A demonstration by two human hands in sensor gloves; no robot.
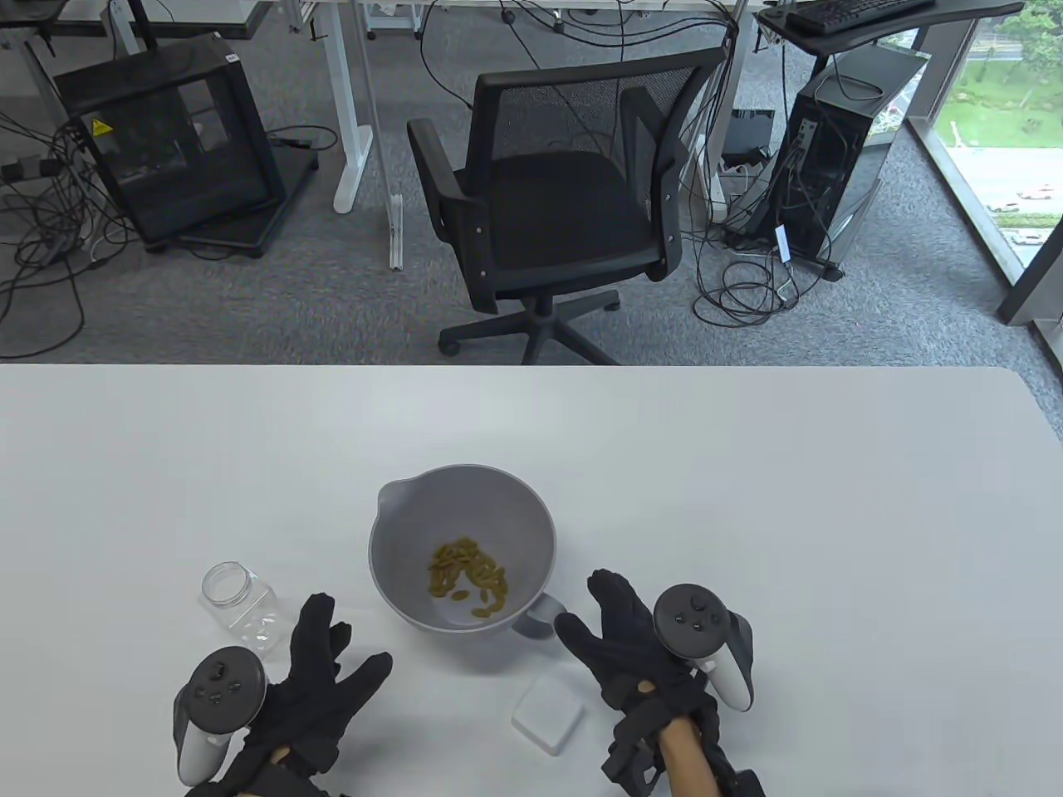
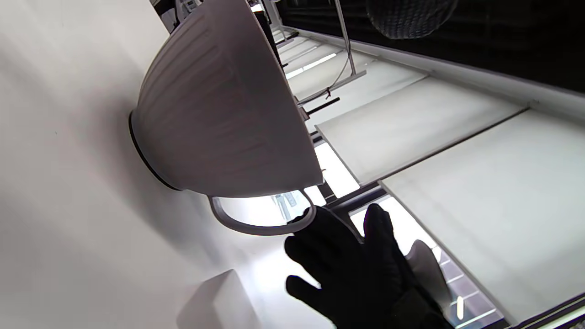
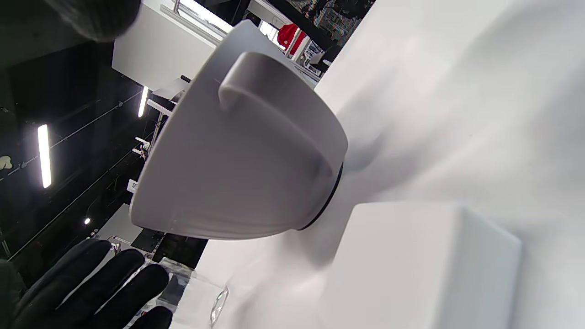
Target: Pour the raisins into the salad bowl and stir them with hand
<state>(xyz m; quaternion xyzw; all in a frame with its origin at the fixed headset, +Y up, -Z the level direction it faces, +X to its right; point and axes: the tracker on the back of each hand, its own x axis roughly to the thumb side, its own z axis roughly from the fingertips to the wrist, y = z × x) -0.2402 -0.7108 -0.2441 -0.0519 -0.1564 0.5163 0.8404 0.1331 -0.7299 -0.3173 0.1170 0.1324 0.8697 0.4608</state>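
A grey salad bowl [image 1: 390, 531] with a spout and a handle [image 1: 540, 618] stands on the white table. A small heap of yellowish raisins [image 1: 469, 579] lies in its bottom. My left hand [image 1: 340, 647] hovers open, fingers spread, just left of the bowl and beside the empty clear jar [image 1: 239, 603]. My right hand [image 1: 594, 614] is open too, its fingers close to the handle and holding nothing. The left wrist view shows the bowl's outside [image 2: 219, 105] and my right hand [image 2: 356, 274] near the handle [image 2: 256, 226]. The right wrist view shows the bowl [image 3: 242, 155] and my left hand [image 3: 91, 283].
The jar's white square lid [image 1: 548, 712] lies on the table between my hands, in front of the bowl; it also shows as the lid [image 3: 425, 265] in the right wrist view. A black office chair [image 1: 556, 191] stands beyond the table's far edge.
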